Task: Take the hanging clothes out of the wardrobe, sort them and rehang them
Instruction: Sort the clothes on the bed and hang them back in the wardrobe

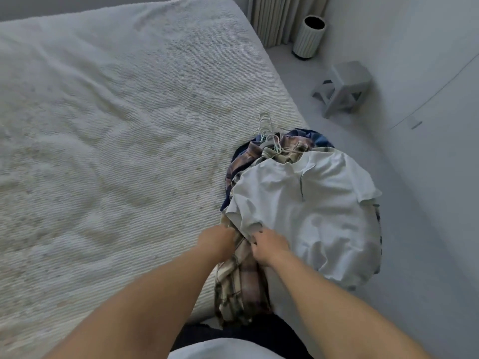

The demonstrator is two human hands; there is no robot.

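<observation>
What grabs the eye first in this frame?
The pile of clothes on hangers heaped at the bed's right edge, a white T-shirt on top. Just below it, the left hand and right hand grip a plaid shirt that hangs over the edge. The white textured bedspread fills the left side.

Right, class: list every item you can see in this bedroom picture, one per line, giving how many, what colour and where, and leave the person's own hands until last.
bed: one, white textured cover, fills the left and centre.
white T-shirt: one, top of the clothes pile at the bed's right edge.
plaid shirt: one, beige check, hanging off the bed's near edge under the hands.
dark blue garment: at least one, beneath the pile's far end.
hangers: several, pale, hooks bunched at the pile's far end.
step stool: one, grey, floor on the right.
ribbed cylinder: one, cream, floor by the curtain.
left hand: grips the plaid shirt.
right hand: grips the pile's fabric.
</observation>
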